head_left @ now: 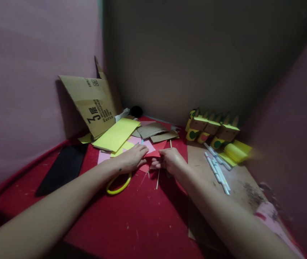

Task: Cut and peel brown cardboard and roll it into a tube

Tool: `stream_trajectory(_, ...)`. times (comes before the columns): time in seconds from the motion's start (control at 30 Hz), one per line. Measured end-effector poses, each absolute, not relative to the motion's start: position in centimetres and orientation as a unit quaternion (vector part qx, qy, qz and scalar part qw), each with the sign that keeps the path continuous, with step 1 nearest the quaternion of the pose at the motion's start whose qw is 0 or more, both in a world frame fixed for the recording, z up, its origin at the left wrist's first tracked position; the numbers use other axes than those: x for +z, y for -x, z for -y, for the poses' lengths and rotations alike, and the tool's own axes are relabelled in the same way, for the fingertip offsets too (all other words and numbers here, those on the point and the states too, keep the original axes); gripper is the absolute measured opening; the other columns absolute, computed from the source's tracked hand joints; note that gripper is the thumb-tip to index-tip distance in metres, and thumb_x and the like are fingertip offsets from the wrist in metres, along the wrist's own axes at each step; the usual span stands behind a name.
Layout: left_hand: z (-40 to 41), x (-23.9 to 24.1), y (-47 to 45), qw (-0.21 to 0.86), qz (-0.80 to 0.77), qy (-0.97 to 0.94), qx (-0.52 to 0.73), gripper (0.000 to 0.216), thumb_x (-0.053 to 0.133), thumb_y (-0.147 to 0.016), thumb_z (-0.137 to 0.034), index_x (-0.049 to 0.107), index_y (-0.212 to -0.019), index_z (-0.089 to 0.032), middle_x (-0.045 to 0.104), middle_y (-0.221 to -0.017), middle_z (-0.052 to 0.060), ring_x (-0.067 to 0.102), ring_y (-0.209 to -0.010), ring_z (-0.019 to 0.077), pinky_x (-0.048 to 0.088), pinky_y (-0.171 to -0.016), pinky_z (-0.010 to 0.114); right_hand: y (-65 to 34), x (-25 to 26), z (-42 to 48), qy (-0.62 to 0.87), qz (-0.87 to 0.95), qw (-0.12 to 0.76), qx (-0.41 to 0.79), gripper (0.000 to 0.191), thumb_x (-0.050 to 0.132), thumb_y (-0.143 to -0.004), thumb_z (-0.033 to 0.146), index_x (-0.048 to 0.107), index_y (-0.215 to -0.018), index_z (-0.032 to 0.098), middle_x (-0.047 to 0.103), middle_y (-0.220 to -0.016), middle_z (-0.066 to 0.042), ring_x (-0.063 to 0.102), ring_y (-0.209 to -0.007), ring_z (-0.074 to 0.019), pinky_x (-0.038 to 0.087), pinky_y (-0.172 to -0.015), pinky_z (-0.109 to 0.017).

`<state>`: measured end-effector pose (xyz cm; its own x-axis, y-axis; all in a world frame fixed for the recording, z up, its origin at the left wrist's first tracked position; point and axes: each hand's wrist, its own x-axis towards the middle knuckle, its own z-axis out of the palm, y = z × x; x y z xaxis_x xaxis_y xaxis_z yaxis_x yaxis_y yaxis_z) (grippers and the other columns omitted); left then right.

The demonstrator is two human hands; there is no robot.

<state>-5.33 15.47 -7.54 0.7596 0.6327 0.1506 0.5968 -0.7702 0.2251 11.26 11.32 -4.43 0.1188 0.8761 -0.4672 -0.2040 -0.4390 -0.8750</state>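
The person's right hand [171, 160] has its fingertips drawn in narrow on the right edge of a piece of red paper [152, 154], which sits between the two hands, low over the table. The left hand [135, 157] meets the same piece from nine o'clock, fingers curled over its edge; from here I can't tell whether they pinch it or only press it.

Taking the hands as the middle of the dial, a thin pale stick [157, 180] points out at six o'clock, below the right hand. At seven to eight, just beside the left wrist, lies a bright yellow loop [115, 192], partly hidden by the arm. Brown cardboard pieces [156, 130] overlap at twelve, and yellow paper [117, 135] lies slanted at ten. Behind that, further out at ten, a printed carton [96, 104] leans by the wall. A flat black slab [63, 169] rests at nine.

Over at two stands a row of little cardboard figures [214, 127] with yellow tops. A curled yellow sheet [235, 151] is at three, with pale markers [218, 173] nearer, on a brown board [200, 174]. Red cloth [126, 226] covers the table.
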Motion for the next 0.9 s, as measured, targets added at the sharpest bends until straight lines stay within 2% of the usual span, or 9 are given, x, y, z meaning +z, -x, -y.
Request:
stream_trajectory(0.17, -16.3, -8.6, 5.6, 0.057, -0.333, -0.934, 0.115, 0.035, 0.040, -0.091, -0.023, 0.047, -0.125, -0.014, 0.049, -0.134, 0.016, 0.045, -0.120, 0.0277, 0.037, -0.101, 0.040, -11.3, -4.0, -11.6, 0.591, 0.272, 0.471, 0.596, 0.015, 0.042, -0.087, 0.005, 0.053, -0.097, 0.007, 0.061, -0.050, -0.005, 0.058, -0.035, -0.0149, 0.048, -0.035, -0.021)
stream_trajectory(0.33, -17.1, -9.1, 5.9, 0.055, -0.333, -0.934, 0.118, 0.032, 0.047, -0.088, -0.025, 0.052, -0.117, -0.013, 0.052, -0.130, 0.018, 0.048, -0.119, 0.0290, 0.039, -0.099, 0.040, -12.4, -3.6, -10.7, 0.604, 0.257, 0.465, 0.594, 0.014, 0.038, -0.087, 0.006, 0.050, -0.094, 0.010, 0.059, -0.047, -0.003, 0.055, -0.033, -0.0150, 0.042, -0.030, -0.019)
stream_trajectory(0.43, -17.2, -9.2, 5.9, 0.057, -0.337, -0.932, 0.119, 0.036, 0.050, -0.085, -0.023, 0.052, -0.119, -0.013, 0.052, -0.133, 0.018, 0.048, -0.120, 0.0296, 0.039, -0.100, 0.041, -13.2, -2.9, -10.2, 0.606, 0.254, 0.475, 0.586, 0.014, 0.036, -0.088, 0.008, 0.048, -0.092, 0.011, 0.059, -0.048, -0.004, 0.056, -0.034, -0.0148, 0.040, -0.030, -0.018)
stream_trajectory(0.67, -16.9, -8.8, 5.8, 0.060, -0.344, -0.930, 0.113, 0.035, 0.044, -0.090, -0.030, 0.052, -0.117, -0.010, 0.053, -0.131, 0.022, 0.050, -0.118, 0.0314, 0.039, -0.099, 0.044, -15.4, -2.1, -10.8, 0.600, 0.248, 0.525, 0.550, 0.011, 0.037, -0.086, 0.011, 0.045, -0.086, 0.018, 0.060, -0.050, -0.004, 0.056, -0.036, -0.0133, 0.039, -0.033, -0.017)
stream_trajectory(0.9, -16.4, -8.4, 5.7, 0.048, -0.345, -0.930, 0.113, 0.029, 0.046, -0.089, -0.027, 0.054, -0.113, -0.012, 0.055, -0.128, 0.021, 0.051, -0.116, 0.0317, 0.039, -0.098, 0.044, -15.4, -3.2, -10.3, 0.590, 0.263, 0.528, 0.551, 0.002, 0.047, -0.083, 0.016, 0.049, -0.082, 0.016, 0.057, -0.049, -0.002, 0.062, -0.040, -0.0181, 0.048, -0.036, -0.023)
